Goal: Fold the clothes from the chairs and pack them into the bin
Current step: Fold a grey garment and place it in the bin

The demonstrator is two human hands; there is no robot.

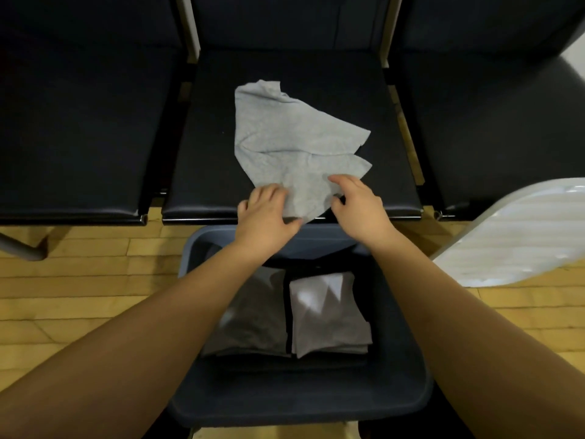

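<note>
A: Supports? Three dark padded chairs in a row across the upper frame: left chair (pixel 79 137), middle chair (pixel 285 64), right chair (pixel 490 122).

B: Loads?

A: Only the middle seat, centre frame: a light grey garment (pixel 294 144), rumpled, its near corner over the seat's front edge.

B: Below?

A: Wooden plank floor (pixel 95 280) across the lower frame. A dark blue bin (pixel 300 403) stands on it, bottom centre, just before the middle chair.
</note>
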